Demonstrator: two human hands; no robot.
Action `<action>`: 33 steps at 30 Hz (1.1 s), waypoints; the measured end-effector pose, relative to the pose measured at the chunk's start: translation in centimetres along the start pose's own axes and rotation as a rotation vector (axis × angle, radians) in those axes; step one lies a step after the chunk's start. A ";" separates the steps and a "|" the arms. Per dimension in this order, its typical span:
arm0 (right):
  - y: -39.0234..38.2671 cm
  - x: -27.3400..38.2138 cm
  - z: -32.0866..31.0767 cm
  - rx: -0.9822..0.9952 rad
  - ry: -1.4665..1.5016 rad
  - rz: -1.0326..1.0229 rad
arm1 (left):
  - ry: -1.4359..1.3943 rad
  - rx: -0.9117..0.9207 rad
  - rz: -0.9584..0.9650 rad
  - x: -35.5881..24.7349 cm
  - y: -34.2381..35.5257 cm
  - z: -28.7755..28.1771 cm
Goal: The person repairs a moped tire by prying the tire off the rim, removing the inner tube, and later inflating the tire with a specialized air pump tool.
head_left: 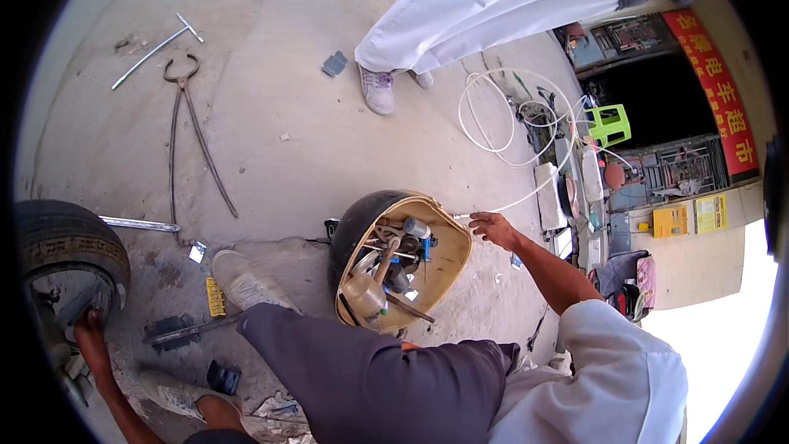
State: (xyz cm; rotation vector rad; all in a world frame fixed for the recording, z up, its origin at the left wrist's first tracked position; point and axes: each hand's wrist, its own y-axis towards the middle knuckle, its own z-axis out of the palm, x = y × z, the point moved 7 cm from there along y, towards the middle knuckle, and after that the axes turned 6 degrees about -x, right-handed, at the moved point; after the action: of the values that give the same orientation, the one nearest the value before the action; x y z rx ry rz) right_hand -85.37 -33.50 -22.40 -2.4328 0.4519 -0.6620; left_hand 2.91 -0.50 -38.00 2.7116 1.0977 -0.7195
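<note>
At the lower left, my left hand (90, 330) is closed against the inner side of a black-tyred wheel (72, 234), beside a grey flat part (76, 304); what its fingers grip is hard to make out. My right hand (493, 228) reaches out with its fingers apart, just right of an upturned helmet (349, 238), black outside and cream inside. A thin white hose (526, 199) runs right by those fingertips. Inside the helmet lie several tools, a blue-grey can (417, 228) and a clear plastic bottle (362, 294).
Long-handled tongs (182, 107), a T-handle wrench (160, 49) and a metal bar (140, 223) lie on the concrete. A yellow strip (215, 298) is near my shoe (246, 284). Another person in white trousers (460, 12) stands ahead. At right are coiled hose and a green stool (610, 124).
</note>
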 end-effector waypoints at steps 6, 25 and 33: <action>1.8 -7.6 0.8 -0.065 0.081 0.262 | -0.129 -0.116 0.135 1.2 -0.4 0.1; 13.9 -12.1 5.3 0.065 0.034 0.022 | -0.238 0.009 -0.096 6.3 1.3 2.7; 19.9 -9.4 9.2 0.005 -0.802 -0.429 | -0.066 0.015 -0.139 0.1 -1.7 -1.6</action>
State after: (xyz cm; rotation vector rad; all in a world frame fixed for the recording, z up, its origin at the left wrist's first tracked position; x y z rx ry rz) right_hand -91.32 -40.79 -44.35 -2.5503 -0.3990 0.1895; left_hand 2.39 1.27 -36.54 2.6227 1.2798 -0.8344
